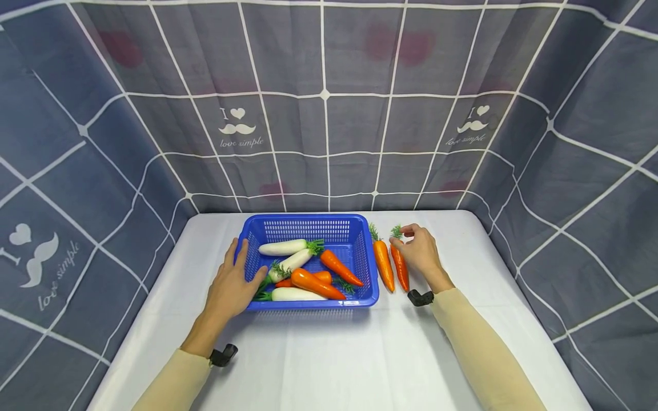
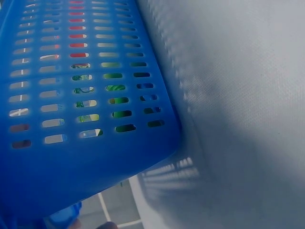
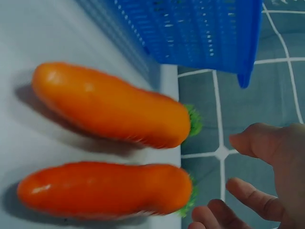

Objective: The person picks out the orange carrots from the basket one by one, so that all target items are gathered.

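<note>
My left hand (image 1: 228, 288) rests at the left side of a blue plastic basket (image 1: 311, 305), fingers spread along its rim and thumb over the inside. In the left wrist view the basket's slotted wall (image 2: 62, 164) fills the left half; only fingertips show at the bottom. My right hand (image 1: 420, 251) is over the leafy top of the redder carrot (image 1: 399, 268), to the right of the basket. Thumb and fingers stand apart with nothing between them in the right wrist view. A lighter orange carrot (image 1: 382, 265) lies between that carrot and the basket.
Inside the basket lie several white radishes (image 1: 283, 248) with green leaves and several carrots (image 1: 317, 283). Everything stands on a white-covered table (image 1: 308, 359). Grey checked curtains (image 1: 354, 125) enclose it at the back and both sides.
</note>
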Available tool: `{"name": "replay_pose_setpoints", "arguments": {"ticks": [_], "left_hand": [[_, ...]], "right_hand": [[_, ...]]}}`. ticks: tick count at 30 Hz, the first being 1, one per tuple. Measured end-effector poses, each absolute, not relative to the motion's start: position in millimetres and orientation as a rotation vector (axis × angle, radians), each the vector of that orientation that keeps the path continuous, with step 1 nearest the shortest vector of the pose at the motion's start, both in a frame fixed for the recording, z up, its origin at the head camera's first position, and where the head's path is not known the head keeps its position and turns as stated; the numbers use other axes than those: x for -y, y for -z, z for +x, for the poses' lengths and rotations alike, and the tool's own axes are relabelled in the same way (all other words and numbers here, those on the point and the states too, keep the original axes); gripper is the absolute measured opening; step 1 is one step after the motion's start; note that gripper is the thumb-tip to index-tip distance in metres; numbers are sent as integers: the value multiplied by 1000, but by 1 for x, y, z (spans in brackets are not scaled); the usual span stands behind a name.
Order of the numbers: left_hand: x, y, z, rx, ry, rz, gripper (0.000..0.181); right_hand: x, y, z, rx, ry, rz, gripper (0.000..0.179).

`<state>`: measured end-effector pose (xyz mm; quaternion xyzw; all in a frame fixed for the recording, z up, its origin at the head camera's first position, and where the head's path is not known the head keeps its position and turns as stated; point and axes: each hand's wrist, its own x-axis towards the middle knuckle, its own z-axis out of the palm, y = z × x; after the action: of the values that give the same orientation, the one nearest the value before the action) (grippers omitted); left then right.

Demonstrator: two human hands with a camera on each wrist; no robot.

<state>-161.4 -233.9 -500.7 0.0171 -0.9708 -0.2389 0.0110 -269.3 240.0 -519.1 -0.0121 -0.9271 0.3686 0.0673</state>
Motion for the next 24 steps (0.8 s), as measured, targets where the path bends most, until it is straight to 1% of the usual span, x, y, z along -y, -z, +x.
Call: {"name": "replay_pose_setpoints", "arguments": {"ticks": [15,24], "left_hand": [[233,501,-162,3019,743,46,97],[234,502,-161,3018,737,49,98]], "right_hand": [[-202,484,-259,2804,-1107,243,48],[-173,463,-250,2841,-1048,474,51]]}}
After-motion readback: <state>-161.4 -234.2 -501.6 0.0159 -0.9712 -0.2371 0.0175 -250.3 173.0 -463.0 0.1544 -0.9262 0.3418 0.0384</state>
